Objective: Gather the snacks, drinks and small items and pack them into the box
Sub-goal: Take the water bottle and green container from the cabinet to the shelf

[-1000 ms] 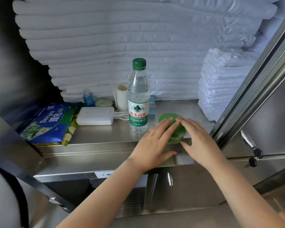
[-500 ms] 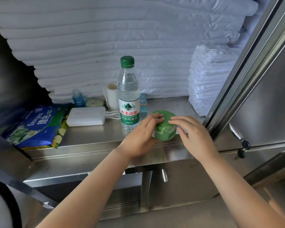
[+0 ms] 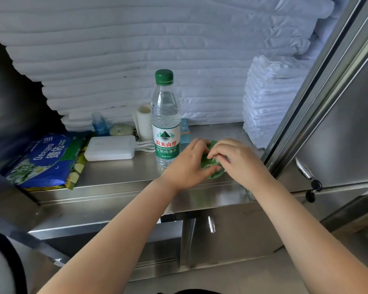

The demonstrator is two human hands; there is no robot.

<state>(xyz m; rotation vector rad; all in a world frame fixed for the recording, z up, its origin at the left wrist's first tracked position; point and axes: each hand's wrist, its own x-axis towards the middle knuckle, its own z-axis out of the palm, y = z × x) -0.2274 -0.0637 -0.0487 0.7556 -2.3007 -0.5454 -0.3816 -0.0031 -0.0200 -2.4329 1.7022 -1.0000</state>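
Note:
A small round green container (image 3: 210, 166) rests on the steel shelf (image 3: 123, 172), mostly covered by my hands. My left hand (image 3: 189, 164) grips its left side. The fingers of my right hand (image 3: 238, 158) pinch at its top. A clear water bottle (image 3: 165, 122) with a green cap stands upright just left of my hands. Further left lie a white power bank (image 3: 109, 147) with cables and a blue wet-wipes pack (image 3: 45, 160). Behind them sit a small blue bottle (image 3: 98, 124), a pale round tin (image 3: 120, 130), a white roll (image 3: 144, 122) and a light-blue carton (image 3: 184, 132).
Stacks of folded white linen (image 3: 136, 49) fill the back, with a smaller towel pile (image 3: 268, 102) at the right. A steel cabinet door (image 3: 338, 124) with a keyed handle (image 3: 308, 172) stands open on the right. Below the shelf are steel doors.
The green container has tipped toward me; my left hand wraps further round it and my right fingers have moved from its side onto its top.

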